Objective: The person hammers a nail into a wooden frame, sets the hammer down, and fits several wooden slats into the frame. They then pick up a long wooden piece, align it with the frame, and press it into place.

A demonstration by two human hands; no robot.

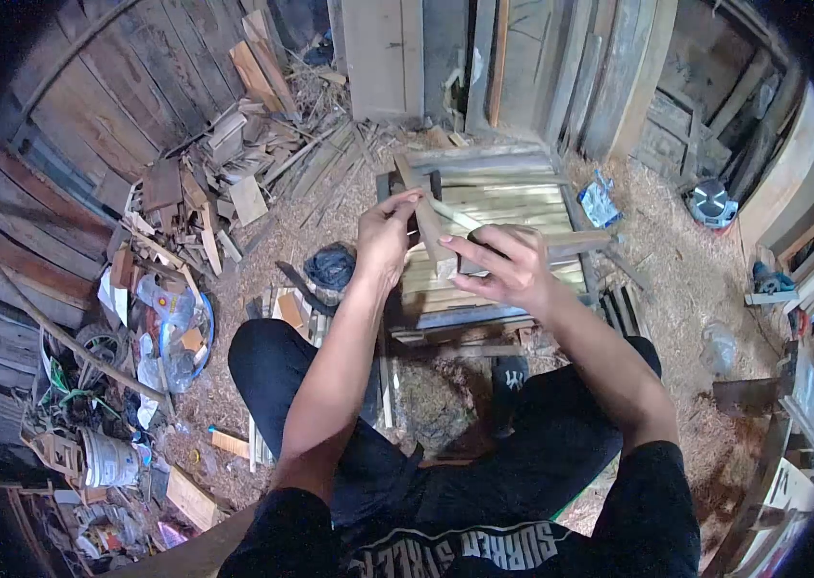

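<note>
A short brown wooden board (433, 229) is held up over the low slatted wooden frame (484, 279), tilted with its far end to the left. My left hand (388, 236) pinches its upper edge, fingertips on the wood. At the board's near end, my right hand (508, 265) is closed, thumb and fingers right at the wood. A pale thin stick (455, 215) runs from behind the board toward my right knuckles. Another wooden bar (576, 241) lies across the frame beyond my right hand.
A heap of wood offcuts (200, 197) lies at the left. A black plastic bag (330, 265) sits by my left forearm. A blue-and-white packet (600, 199) and a round-topped metal device (712, 204) are on the sawdust floor at the right. A white bucket (110, 456) stands lower left.
</note>
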